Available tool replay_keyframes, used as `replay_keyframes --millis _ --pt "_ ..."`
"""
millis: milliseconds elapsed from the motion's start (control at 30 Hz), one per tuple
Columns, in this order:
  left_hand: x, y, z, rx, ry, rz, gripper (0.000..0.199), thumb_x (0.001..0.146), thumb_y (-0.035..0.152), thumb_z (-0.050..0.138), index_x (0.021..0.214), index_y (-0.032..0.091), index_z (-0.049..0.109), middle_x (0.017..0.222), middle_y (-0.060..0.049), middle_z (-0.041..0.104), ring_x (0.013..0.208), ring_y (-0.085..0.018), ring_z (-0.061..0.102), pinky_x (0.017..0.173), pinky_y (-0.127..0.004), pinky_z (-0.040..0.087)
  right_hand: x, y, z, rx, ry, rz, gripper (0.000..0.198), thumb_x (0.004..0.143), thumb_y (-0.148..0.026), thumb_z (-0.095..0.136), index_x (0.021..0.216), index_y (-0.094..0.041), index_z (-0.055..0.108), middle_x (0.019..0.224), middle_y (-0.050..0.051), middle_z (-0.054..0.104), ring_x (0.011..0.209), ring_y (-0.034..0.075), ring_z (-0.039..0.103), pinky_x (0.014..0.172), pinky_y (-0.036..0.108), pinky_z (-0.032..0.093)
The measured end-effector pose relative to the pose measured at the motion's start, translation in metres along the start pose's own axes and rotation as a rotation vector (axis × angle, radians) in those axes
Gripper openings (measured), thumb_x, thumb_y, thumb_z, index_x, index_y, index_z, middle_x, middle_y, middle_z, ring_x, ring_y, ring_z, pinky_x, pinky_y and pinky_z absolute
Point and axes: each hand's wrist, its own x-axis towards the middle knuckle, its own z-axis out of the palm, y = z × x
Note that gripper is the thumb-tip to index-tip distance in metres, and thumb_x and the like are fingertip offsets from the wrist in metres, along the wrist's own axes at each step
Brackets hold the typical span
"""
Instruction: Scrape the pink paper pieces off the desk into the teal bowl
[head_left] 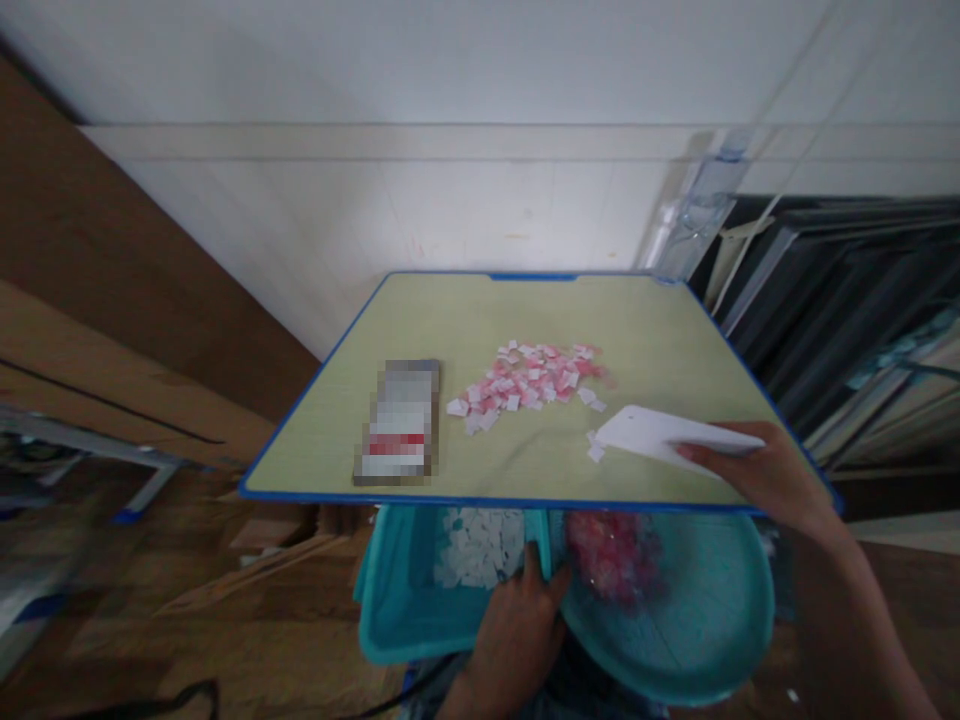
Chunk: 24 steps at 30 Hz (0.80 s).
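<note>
The white card [660, 436] is over the right side of the counter [450, 310], long axis crosswise, free end toward the paper pieces [536, 378] leftward; the right hand [772, 470], nearer, pinches its other end. The left hand [517, 620], partly curled, is where tub [405, 640] and basin [697, 570] adjoin, grip unclear. A pale wall [450, 205] stands behind.
</note>
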Motion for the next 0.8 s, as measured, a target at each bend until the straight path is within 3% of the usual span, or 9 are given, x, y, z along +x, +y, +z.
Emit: replay_keyframes --millis 100,267,400,500,667,800 --pt "-0.001 0.000 0.001 0.001 0.019 -0.012 0.055 0.078 0.016 0.049 0.128 0.034 0.037 0.134 -0.015 0.030 0.090 -0.025 0.058 0.077 -0.037 0.044 -0.004 -0.009 0.007 0.069 -0.087 0.053 0.031 0.065 -0.045 0.065 0.071 -0.015 0.072 0.055 0.002 0.065 0.047 0.016 0.056 0.039 0.023 0.040" --pt "-0.002 0.000 0.001 0.012 0.042 0.000 0.054 0.077 0.016 0.048 0.127 0.035 0.037 0.133 -0.015 0.031 0.085 -0.024 0.059 0.074 -0.038 0.045 -0.005 -0.010 0.001 0.085 0.008 0.048 0.028 0.064 -0.043 0.067 0.067 -0.015 0.071 0.053 0.002 0.065 0.046 0.016 0.055 0.038 0.024 0.040" --pt "0.000 0.000 0.001 0.001 0.037 0.004 0.055 0.077 0.015 0.048 0.128 0.034 0.037 0.133 -0.015 0.031 0.087 -0.025 0.059 0.075 -0.037 0.045 -0.005 -0.020 0.016 0.112 -0.158 0.018 0.029 0.066 -0.041 0.066 0.075 -0.014 0.072 0.063 0.004 0.069 0.053 0.017 0.060 0.044 0.023 0.044" --pt "0.000 -0.001 0.001 0.002 0.013 0.004 0.055 0.078 0.015 0.048 0.129 0.033 0.037 0.134 -0.016 0.029 0.090 -0.025 0.058 0.076 -0.039 0.045 -0.005 -0.034 0.034 0.163 -0.238 -0.046 0.028 0.068 -0.040 0.064 0.071 -0.013 0.071 0.059 0.003 0.066 0.050 0.014 0.056 0.042 0.021 0.040" --pt "0.000 -0.001 0.002 -0.001 0.028 0.021 0.052 0.079 0.018 0.048 0.129 0.032 0.037 0.133 -0.019 0.029 0.088 -0.026 0.059 0.075 -0.042 0.046 -0.001 -0.042 0.038 0.186 -0.042 -0.071 0.027 0.068 -0.039 0.064 0.064 -0.013 0.069 0.047 0.000 0.055 0.041 0.009 0.044 0.036 0.020 0.031" --pt "0.000 0.001 0.000 -0.016 0.015 0.009 0.053 0.078 0.017 0.049 0.127 0.032 0.038 0.133 -0.017 0.030 0.088 -0.026 0.059 0.075 -0.041 0.046 -0.004 -0.045 0.039 0.195 -0.134 -0.081 0.025 0.068 -0.038 0.065 0.066 -0.013 0.070 0.051 0.001 0.058 0.044 0.009 0.046 0.038 0.019 0.033"
